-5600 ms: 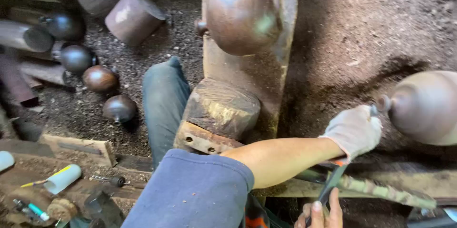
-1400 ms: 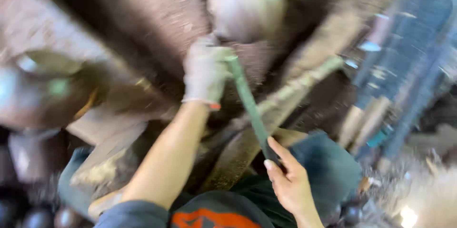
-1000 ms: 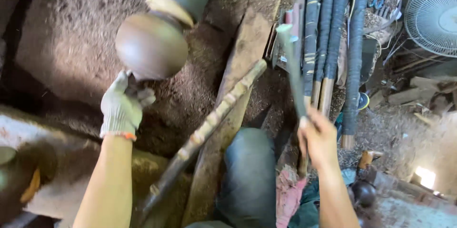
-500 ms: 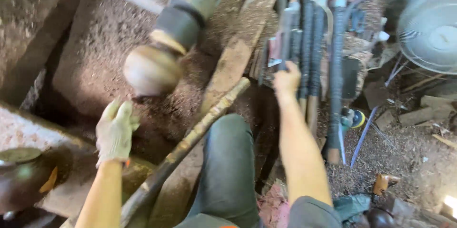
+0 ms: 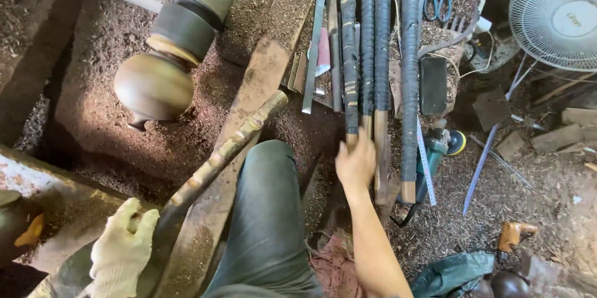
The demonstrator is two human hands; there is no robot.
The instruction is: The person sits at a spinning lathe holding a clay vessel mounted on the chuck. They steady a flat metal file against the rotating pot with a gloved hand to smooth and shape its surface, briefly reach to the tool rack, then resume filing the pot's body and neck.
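Right hand point(image 5: 356, 164), bare, fingers closed around the end of a tape-wrapped turning tool point(image 5: 350, 61) in the rack. Gloved left hand point(image 5: 122, 249) rests on the beam, fingers loosely together. Risk: neighbouring long tools point(image 5: 408, 80) could get dragged out; rounded workpiece on lathe point(image 5: 153, 88) sits close.

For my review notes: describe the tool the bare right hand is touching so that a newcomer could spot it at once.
Start at the white fan top right, then look left to the row of long wrapped tools lying side by side on the sawdust. The right hand rests on the end of the leftmost one. Its dark wrap shows pale patches; its neighbours' wraps look plainer.
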